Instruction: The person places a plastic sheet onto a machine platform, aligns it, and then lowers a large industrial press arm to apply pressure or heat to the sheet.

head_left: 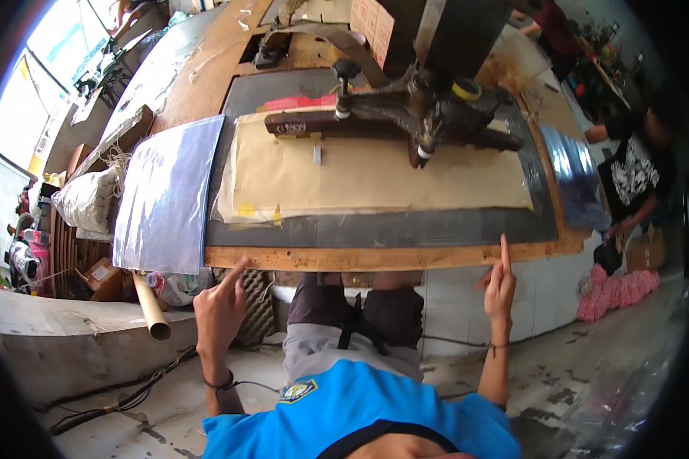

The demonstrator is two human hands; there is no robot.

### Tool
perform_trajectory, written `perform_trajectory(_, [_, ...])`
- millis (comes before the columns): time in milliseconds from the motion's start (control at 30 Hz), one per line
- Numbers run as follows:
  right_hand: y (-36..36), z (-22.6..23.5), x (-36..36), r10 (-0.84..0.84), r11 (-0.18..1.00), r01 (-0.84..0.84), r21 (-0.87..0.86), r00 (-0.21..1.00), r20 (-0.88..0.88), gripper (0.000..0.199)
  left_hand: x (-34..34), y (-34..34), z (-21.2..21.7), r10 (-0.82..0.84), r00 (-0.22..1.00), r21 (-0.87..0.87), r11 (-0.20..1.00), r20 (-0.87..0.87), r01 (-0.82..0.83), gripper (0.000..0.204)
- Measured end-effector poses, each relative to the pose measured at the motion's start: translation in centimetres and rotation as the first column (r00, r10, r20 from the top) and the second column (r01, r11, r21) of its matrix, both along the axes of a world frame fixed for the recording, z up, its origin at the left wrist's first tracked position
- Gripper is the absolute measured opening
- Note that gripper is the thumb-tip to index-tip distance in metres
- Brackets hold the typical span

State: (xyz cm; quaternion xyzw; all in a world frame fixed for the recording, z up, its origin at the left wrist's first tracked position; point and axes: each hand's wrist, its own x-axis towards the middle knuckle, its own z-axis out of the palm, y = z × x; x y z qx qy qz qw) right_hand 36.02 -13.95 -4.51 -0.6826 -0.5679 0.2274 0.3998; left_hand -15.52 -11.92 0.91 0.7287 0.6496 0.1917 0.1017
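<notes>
My left hand (220, 307) is at the front edge of the table, its index finger stretched toward the wooden rim (314, 258) and nothing held. Further right, my right hand (501, 288) points its index finger up over the same rim, its other fingers partly bent and nothing in them. Whether either fingertip touches the wood I cannot tell. Beyond the rim, a tan paper sheet (375, 180) with yellow tape bits lies on a dark grey board (406, 232). A long dark bar (314, 125) on a metal press arm (417, 96) hangs across the paper's far part.
Clear plastic sheets (164, 199) lie at the table's left end, and more plastic (574, 180) at its right. A cardboard tube (151, 307) sticks out below left. At the right are another person (635, 172) and a pink bundle (618, 292). Cables (122, 398) cross the floor.
</notes>
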Motion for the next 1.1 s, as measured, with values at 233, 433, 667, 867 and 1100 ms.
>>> perform_trajectory(233, [-1.0,2.1,-3.1,0.094,0.971,-0.117,-0.21,0.989,-0.116,0.085,0.0,-0.8,-2.8,-0.227,0.907,0.872,0.429,0.356,-0.235,0.038])
perform_trajectory(433, [-2.2,3.9,-2.1,0.145,0.988,-0.15,-0.048,0.985,-0.09,0.091,3.9,0.1,-3.3,0.02,0.995,-0.115,0.993,0.097,-0.009,0.093])
perform_trajectory(667, [-2.8,8.5,-3.3,0.134,0.915,-0.205,0.346,0.967,0.217,0.047,4.3,0.0,-0.6,0.015,0.991,-0.284,0.959,0.131,0.023,0.103])
perform_trajectory(867, [1.0,8.4,-3.2,-0.045,0.883,-0.095,0.459,0.957,0.286,0.023,3.6,1.7,2.1,-0.125,0.99,-0.035,0.991,0.059,0.127,0.049])
perform_trajectory(1100, [7.6,2.9,-2.4,-0.152,0.953,0.113,0.281,0.981,0.119,0.024,3.8,8.9,0.8,-0.055,0.983,0.35,0.937,0.174,-0.01,0.033])
